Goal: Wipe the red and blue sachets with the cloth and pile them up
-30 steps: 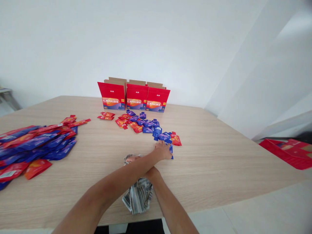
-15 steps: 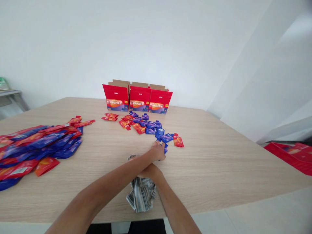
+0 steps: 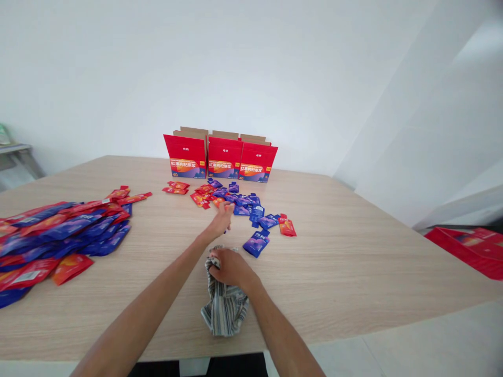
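Observation:
My right hand (image 3: 232, 266) is closed around a striped cloth (image 3: 226, 311) that lies bunched on the table in front of me. Farther out, my left hand (image 3: 222, 220) hovers at the near edge of the loose pile, its fingers curled. A small dark bit shows under it, but I cannot make out what it holds. A blue pouch (image 3: 256, 243) lies alone to the right of my hands. Beyond my left hand are several small blue pouches (image 3: 242, 210) and red pouches (image 3: 201, 200), with one red pouch (image 3: 287, 226) at the right end.
Three open red cartons (image 3: 223, 162) stand side by side at the back of the wooden table (image 3: 353, 262). A large heap of red and blue pouches (image 3: 74, 228) covers the left side. A red box (image 3: 467, 254) is beyond the right edge.
My left hand has moved left and away from me, uncrossing from my right arm. The blue pouch formerly beneath it is now in full view. My right hand stays on the cloth.

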Tool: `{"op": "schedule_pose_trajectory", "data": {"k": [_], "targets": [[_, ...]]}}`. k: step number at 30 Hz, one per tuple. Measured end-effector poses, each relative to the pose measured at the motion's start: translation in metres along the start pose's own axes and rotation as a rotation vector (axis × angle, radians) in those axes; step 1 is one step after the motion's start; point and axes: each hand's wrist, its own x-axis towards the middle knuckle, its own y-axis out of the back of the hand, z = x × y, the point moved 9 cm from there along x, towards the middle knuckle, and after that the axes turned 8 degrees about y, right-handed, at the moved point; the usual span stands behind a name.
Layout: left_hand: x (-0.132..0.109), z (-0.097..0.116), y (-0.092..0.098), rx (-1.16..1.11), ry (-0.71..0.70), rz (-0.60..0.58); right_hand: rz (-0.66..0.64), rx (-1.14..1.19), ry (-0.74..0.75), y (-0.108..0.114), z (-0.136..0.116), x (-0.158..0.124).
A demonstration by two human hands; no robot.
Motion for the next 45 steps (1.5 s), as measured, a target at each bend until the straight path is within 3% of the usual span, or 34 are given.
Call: {"op": "schedule_pose_trajectory", "data": {"k": [4,6,8,12,17,20,23,28,31,33,38,40,42,45], "targets": [[-0.027,-0.064,0.032,-0.612,0.321,0.025,0.298,-0.011,-0.174,0.028,0.020,-0.002],[-0.044,-0.083,0.032,-0.771,0.409,0.032,0.459,0.036,-0.170,0.043,0.021,-0.006],[-0.058,-0.090,0.024,-0.841,0.444,0.009,0.508,0.105,-0.057,0.049,0.010,-0.005],[-0.076,-0.079,0.000,-0.810,0.419,-0.148,0.387,0.187,0.151,0.038,-0.013,0.000],[-0.088,-0.066,-0.011,-0.689,0.344,-0.225,0.551,0.190,0.056,0.049,0.001,-0.006],[-0.091,-0.057,-0.011,-0.595,0.255,-0.221,0.642,0.206,0.003,0.058,0.012,-0.010],[-0.090,-0.057,-0.009,-0.545,0.228,-0.187,0.653,0.221,-0.030,0.060,0.019,-0.011],[-0.084,-0.073,0.002,-0.629,0.309,-0.085,0.417,0.237,0.088,0.043,0.001,-0.002],[-0.081,-0.080,0.005,-0.682,0.351,-0.088,0.317,0.239,0.160,0.034,-0.012,0.001],[-0.081,-0.077,0.003,-0.683,0.330,-0.125,0.364,0.230,0.139,0.038,-0.010,0.000],[-0.092,-0.055,-0.014,-0.581,0.204,-0.309,0.698,0.251,0.008,0.069,0.016,-0.014],[-0.096,-0.052,-0.020,-0.570,0.196,-0.362,0.765,0.261,-0.009,0.076,0.023,-0.018],[-0.096,-0.053,-0.020,-0.573,0.204,-0.353,0.742,0.262,0.003,0.075,0.022,-0.017],[-0.090,-0.061,-0.009,-0.607,0.228,-0.236,0.568,0.265,0.078,0.062,0.008,-0.009]]}}
